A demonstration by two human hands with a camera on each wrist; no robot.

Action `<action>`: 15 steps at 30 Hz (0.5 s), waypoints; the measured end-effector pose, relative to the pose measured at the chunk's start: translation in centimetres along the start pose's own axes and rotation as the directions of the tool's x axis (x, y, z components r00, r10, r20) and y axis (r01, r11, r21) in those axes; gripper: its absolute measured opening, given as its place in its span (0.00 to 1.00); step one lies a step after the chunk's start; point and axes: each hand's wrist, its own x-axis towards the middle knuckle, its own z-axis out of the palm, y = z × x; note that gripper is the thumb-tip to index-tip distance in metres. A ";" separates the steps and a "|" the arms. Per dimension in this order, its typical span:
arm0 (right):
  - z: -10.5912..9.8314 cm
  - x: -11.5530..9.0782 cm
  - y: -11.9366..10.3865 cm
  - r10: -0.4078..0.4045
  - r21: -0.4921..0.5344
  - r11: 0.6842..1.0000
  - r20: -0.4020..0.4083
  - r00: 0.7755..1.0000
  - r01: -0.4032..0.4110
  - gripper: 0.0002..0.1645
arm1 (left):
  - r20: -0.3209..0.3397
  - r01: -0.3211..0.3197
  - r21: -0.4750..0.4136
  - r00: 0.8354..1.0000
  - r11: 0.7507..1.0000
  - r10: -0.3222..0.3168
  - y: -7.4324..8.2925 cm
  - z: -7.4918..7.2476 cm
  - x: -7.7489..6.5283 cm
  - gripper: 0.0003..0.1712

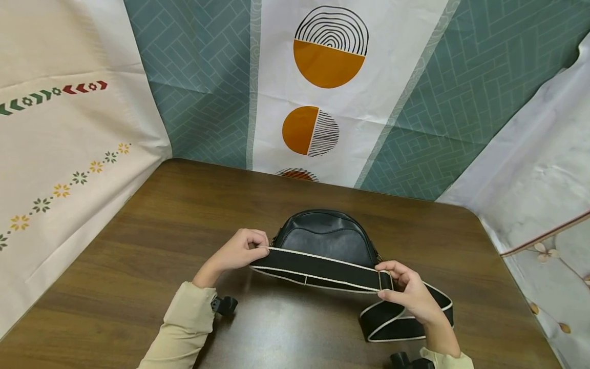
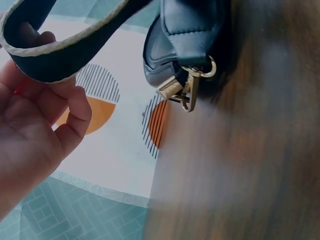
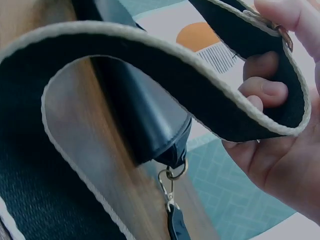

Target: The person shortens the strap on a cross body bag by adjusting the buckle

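Observation:
A black bag strap [image 1: 322, 266] with cream edges is stretched between both hands, in front of a black half-round bag [image 1: 329, 234] on the table. At the strap's left end, my left hand [image 1: 240, 250] pinches it where it folds back. My right hand [image 1: 407, 289] grips the other end beside a metal slider buckle [image 1: 385, 280]. From there the strap's slack [image 1: 392, 328] loops down onto the table. In the left wrist view a gold clasp [image 2: 191, 87] hangs at the bag's side. Another clip [image 3: 167, 187] joins a ring at the bag's corner in the right wrist view.
The brown wooden table [image 1: 184, 210] reaches back to a teal and white patterned cloth [image 1: 207, 77]. Pale cloths [image 1: 69, 169] hang along the left and right sides. A black wrist camera [image 1: 224, 305] is strapped by the left sleeve.

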 end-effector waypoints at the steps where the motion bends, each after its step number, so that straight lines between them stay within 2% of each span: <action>1: 0.0 0.0 -0.1 0.004 -0.016 1.000 0.001 1.000 -0.004 0.26 | 0.003 0.002 0.007 1.000 1.000 -0.002 -0.1 0.0 0.0 0.15; 6: -0.1 -0.2 -0.1 0.022 -0.050 0.999 0.005 1.000 -0.021 0.25 | 0.000 0.035 0.050 0.999 0.998 -0.035 -0.4 0.2 0.0 0.16; 9: -0.3 -0.3 0.1 0.017 -0.025 1.000 0.010 1.000 -0.017 0.25 | -0.041 0.095 0.097 0.995 0.991 -0.092 0.7 0.2 0.0 0.15; 13: -0.4 -0.2 0.1 0.028 0.026 0.999 0.034 0.999 -0.029 0.27 | -0.111 0.175 0.173 0.981 0.969 -0.157 0.6 0.3 0.1 0.13; 15: -0.3 -0.1 0.0 0.039 0.049 0.998 0.043 0.998 -0.041 0.29 | -0.133 0.182 0.205 0.979 0.962 -0.157 0.0 0.4 0.2 0.13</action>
